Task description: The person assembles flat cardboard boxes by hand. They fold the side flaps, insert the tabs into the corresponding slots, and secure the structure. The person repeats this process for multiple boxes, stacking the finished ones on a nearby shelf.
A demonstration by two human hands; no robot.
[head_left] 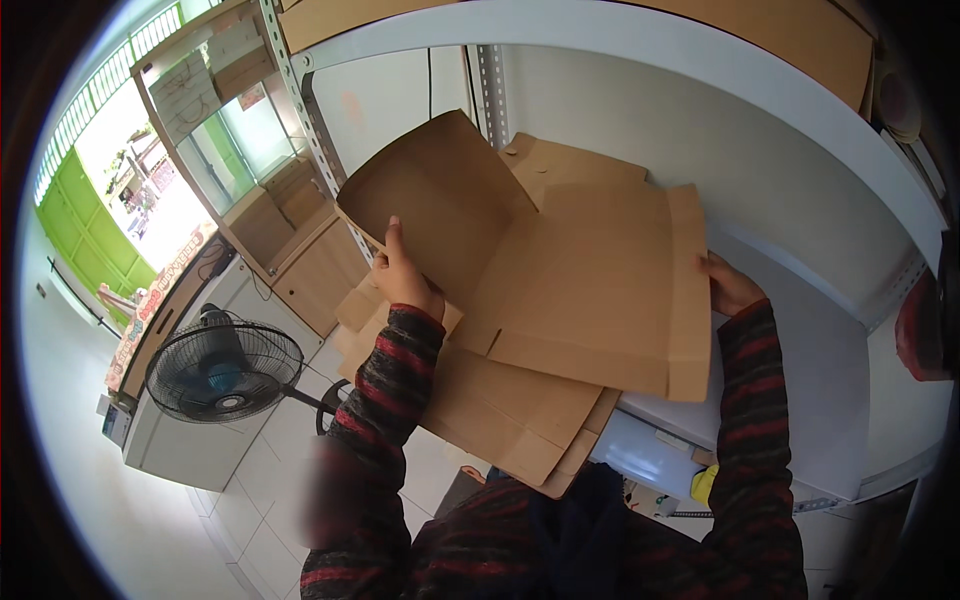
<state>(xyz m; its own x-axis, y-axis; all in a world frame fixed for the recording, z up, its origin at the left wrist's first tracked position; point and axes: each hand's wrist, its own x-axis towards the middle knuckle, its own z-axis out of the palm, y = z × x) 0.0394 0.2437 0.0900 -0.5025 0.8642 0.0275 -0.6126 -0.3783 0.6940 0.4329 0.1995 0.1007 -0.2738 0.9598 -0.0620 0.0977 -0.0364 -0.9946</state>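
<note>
Above the white shelf (800, 330), a flat cardboard box blank (560, 270) is held up unfolded; left hand (405, 275) clasps one edge, right hand (730, 287) the other. Folding looks barely begun.

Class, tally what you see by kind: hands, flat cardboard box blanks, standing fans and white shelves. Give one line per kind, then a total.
Hands: 2 (left hand, right hand)
Flat cardboard box blanks: 2 (held blank, lower blank)
Standing fans: 1 (fan)
White shelves: 1 (shelf)
Total: 6
</note>
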